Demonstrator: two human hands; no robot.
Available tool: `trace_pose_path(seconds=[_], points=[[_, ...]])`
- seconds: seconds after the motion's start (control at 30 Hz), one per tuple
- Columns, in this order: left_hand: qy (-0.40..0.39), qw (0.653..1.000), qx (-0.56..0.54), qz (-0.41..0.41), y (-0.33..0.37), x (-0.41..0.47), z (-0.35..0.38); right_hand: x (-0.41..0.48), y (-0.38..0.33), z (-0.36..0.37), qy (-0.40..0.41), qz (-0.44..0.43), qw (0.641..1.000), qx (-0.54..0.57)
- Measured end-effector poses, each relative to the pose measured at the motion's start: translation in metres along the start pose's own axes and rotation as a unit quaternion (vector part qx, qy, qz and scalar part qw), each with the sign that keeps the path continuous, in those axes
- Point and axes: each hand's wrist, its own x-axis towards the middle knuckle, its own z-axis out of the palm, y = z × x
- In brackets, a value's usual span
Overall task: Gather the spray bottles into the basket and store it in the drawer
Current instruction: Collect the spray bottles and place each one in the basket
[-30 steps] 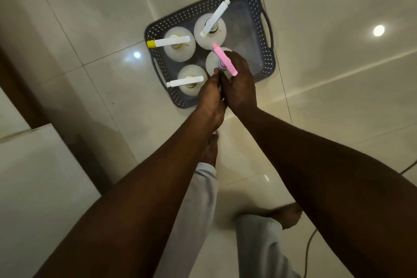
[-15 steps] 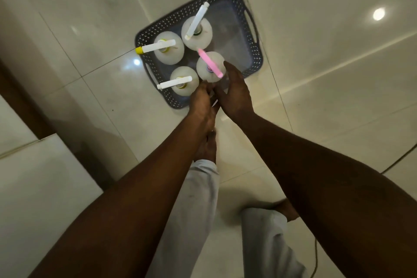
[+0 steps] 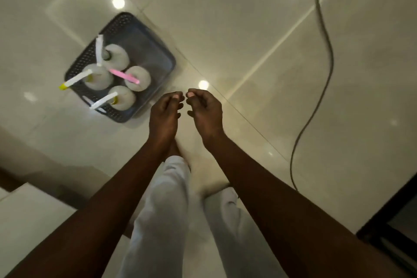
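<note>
Glossy cream floor tiles (image 3: 248, 18), spotlight reflections

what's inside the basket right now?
Four white spray bottles stand in the basket: one pink-topped, one yellow-tipped, two white-topped. Its right part is bare. The floor beneath the bottles is covered.

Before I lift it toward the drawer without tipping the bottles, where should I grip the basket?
Probably with both hands, at the two short ends of the basket. One handle slot shows at the near-left end; the far end likely has one too. All four bottles stand toward the near-left end, so take more weight there. The left hand and right hand are empty.
</note>
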Motion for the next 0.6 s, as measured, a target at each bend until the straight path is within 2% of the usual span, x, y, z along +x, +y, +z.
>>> trace_pose_path(seconds=[0.13, 0.33, 0.6], points=[[-0.052, 0.996, 0.058, 0.036, -0.006, -0.027, 0.056, -0.016, 0.013, -0.07, 0.049, 0.029, 0.992, 0.114], [-0.134, 0.983, 0.124, 0.027, -0.03, -0.087, 0.16, -0.056, 0.066, -0.193, 0.147, 0.058, 0.964, 0.214], [-0.294, 0.918, 0.265, 0.034, -0.074, -0.199, 0.294, -0.138, 0.176, -0.339, 0.318, 0.107, 0.883, 0.33]])
